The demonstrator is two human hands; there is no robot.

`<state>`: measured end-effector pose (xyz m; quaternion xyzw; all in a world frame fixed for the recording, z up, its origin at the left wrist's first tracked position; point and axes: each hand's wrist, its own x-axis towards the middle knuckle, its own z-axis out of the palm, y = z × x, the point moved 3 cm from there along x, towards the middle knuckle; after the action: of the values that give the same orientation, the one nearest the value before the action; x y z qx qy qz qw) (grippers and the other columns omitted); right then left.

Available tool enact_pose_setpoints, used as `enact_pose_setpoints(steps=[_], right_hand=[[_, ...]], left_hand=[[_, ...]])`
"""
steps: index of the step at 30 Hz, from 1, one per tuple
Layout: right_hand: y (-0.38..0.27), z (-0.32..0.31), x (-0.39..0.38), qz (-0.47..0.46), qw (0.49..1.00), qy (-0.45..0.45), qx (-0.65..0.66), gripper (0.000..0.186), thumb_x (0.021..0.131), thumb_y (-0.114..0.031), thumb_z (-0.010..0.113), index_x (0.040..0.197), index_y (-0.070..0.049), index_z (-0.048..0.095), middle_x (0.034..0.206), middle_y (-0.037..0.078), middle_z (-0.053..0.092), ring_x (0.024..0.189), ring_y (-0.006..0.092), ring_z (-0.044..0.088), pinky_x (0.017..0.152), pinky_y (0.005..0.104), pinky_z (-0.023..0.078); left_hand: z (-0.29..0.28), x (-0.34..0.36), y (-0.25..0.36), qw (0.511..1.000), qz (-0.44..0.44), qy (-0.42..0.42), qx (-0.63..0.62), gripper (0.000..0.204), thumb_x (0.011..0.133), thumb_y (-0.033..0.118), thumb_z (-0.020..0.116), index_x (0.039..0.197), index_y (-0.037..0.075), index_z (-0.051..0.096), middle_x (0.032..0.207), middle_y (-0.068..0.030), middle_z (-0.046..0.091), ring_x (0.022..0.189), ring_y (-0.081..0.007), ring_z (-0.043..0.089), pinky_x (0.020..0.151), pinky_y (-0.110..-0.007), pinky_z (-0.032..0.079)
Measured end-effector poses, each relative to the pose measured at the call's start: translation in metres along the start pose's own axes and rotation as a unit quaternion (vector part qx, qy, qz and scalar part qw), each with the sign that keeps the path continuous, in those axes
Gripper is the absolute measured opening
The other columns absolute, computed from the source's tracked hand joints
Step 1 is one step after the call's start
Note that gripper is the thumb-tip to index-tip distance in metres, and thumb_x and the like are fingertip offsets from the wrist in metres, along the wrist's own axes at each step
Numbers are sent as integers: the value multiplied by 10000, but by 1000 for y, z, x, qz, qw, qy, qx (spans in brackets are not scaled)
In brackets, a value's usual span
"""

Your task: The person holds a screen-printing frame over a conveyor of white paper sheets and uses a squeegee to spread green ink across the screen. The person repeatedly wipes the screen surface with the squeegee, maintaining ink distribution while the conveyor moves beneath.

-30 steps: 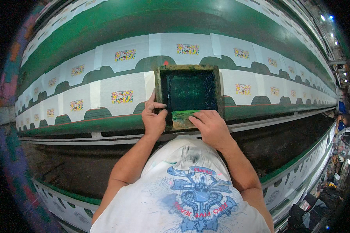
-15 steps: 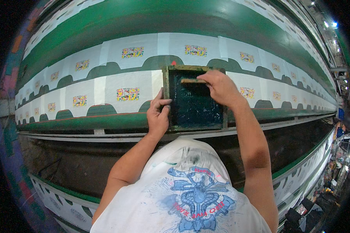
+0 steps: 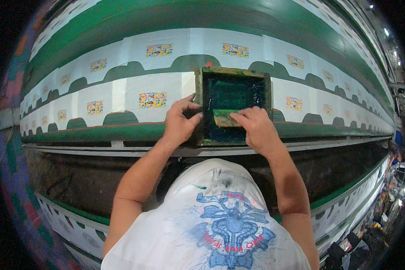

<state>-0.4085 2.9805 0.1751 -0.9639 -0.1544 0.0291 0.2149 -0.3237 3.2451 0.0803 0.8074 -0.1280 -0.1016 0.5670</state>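
A screen printing frame (image 3: 236, 72) with wooden sides and a dark mesh lies over the nearer row of white fabric pieces (image 3: 126, 101). My left hand (image 3: 179, 120) holds the frame's left side, fingers and thumb bent at its edge. Inside the frame, my right hand (image 3: 259, 131) is closed on a small squeegee (image 3: 224, 119), which is tilted on the mesh in the lower half. Green shows along the blade and on the mesh. The fabric under the frame is hidden.
A second row of white pieces (image 3: 130, 54) with small colourful prints runs behind, on the long green table (image 3: 175, 18). A metal rail (image 3: 90, 150) edges the near side. Behind me stands another table with fabric (image 3: 72, 227). Clutter (image 3: 382, 225) lies at the far right.
My right hand has drawn the squeegee from the top of the mesh down toward me, and its blade has tipped. My left hand stays at the frame's side. The view has shifted slightly.
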Motion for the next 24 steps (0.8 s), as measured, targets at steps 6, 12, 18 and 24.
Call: enact_pose_setpoints(steps=[6, 12, 18, 24], right_hand=[[-30, 11, -38, -20, 999, 9, -34, 557, 819, 11, 704, 1368, -79, 737, 1286, 156, 703, 1212, 415, 637, 1056, 520, 510], [-44, 15, -49, -28, 998, -38, -51, 633, 766, -117, 904, 1371, -49, 731, 1330, 162, 679, 1239, 397, 618, 1047, 522, 498], [-45, 12, -42, -49, 996, -38, -60, 590, 778, -190, 926, 1324, -47, 753, 1284, 163, 721, 1227, 395, 637, 1052, 519, 496], [-40, -13, -40, -51, 998, -7, -22, 533, 793, -195, 928, 1273, -34, 760, 1254, 168, 744, 1201, 401, 663, 1054, 522, 501]], left_hand=[[-74, 66, 15, 958, 138, -11, 252, 212, 913, 159, 832, 1105, 69, 825, 1451, -237, 744, 1301, -438, 691, 1169, -542, 524], [-131, 142, 21, 613, 206, -163, 745, 218, 947, 234, 736, 1054, 126, 892, 1276, -133, 826, 1325, -373, 672, 1223, -563, 424], [-142, 176, 6, 448, 197, -146, 860, 310, 979, 332, 736, 1169, 151, 900, 1312, -116, 834, 1396, -383, 645, 1298, -689, 280], [-146, 180, 6, 407, 190, -148, 881, 318, 990, 315, 729, 1206, 143, 887, 1291, -101, 838, 1398, -402, 643, 1304, -697, 264]])
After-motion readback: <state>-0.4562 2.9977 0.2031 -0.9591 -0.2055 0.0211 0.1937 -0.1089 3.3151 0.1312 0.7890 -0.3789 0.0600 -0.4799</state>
